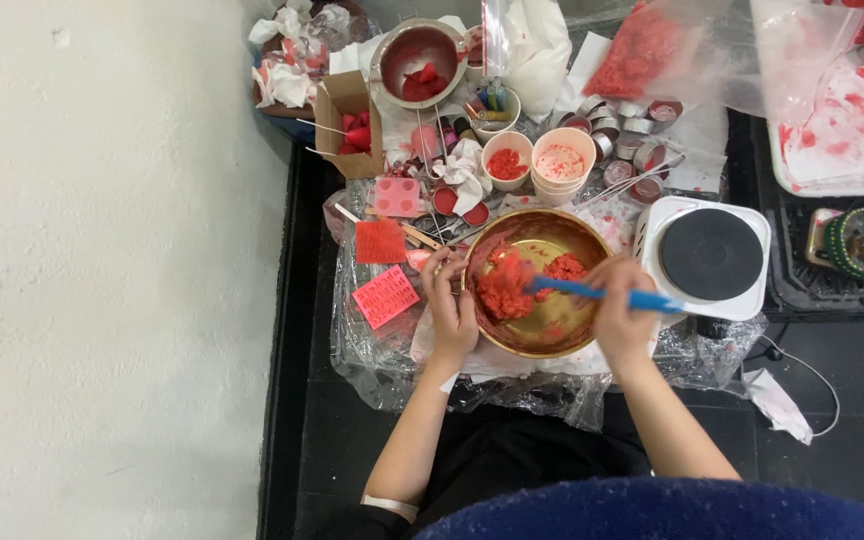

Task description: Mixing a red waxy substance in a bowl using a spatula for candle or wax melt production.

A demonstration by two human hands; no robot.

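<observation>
The left hand [449, 312] grips the rim of the gold bowl [542, 345]. The right hand [620, 305] holds a blue spatula [602, 294] by its handle. Inside the bowl, the red wax [508, 287] looks soft, crumbly and sticky.

A small brown cardboard box [350, 120] is standing open at the upper left of the cluttered work surface, holding red pieces; a clear plastic bag [640, 48] filled with red flakes is lying at the top, right of centre; another clear bag [524, 45], mostly white and streaked red, is lying just left of it; a pink rectangular card [385, 296] with rows of red marks is lying beside the gold bowl [522, 232]; no screens are showing.
</observation>
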